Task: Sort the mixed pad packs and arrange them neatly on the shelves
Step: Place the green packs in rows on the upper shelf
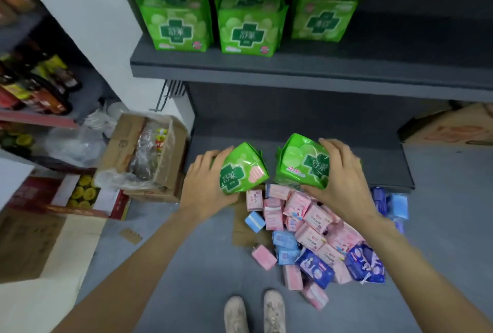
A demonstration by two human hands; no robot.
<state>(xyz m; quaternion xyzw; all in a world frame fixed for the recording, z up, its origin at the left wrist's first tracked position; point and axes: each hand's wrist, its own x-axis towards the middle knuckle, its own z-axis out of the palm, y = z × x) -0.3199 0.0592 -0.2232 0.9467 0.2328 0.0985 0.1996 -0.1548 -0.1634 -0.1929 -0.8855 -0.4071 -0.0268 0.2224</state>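
Both hands are full, your left hand (pixel 205 186) and right hand (pixel 344 180) each gripping a soft, crinkly green pack (pixel 241 170) above the floor pile (pixel 306 228), so hold the flat sides.

On the green pack (pixel 306 164) under my right hand (pixel 344 183) I read "15+5" in pink on the lower left of its face, beside a dark green cross holding white Chinese characters I can't make out. The same cross badge with white characters sits on the green pack (pixel 240 172) in my left hand (pixel 205 186) and on the green packs on the shelf (pixel 176 26), too blurred to read. The pink packs on the floor (pixel 312 215) carry small red lettering, illegible from here.
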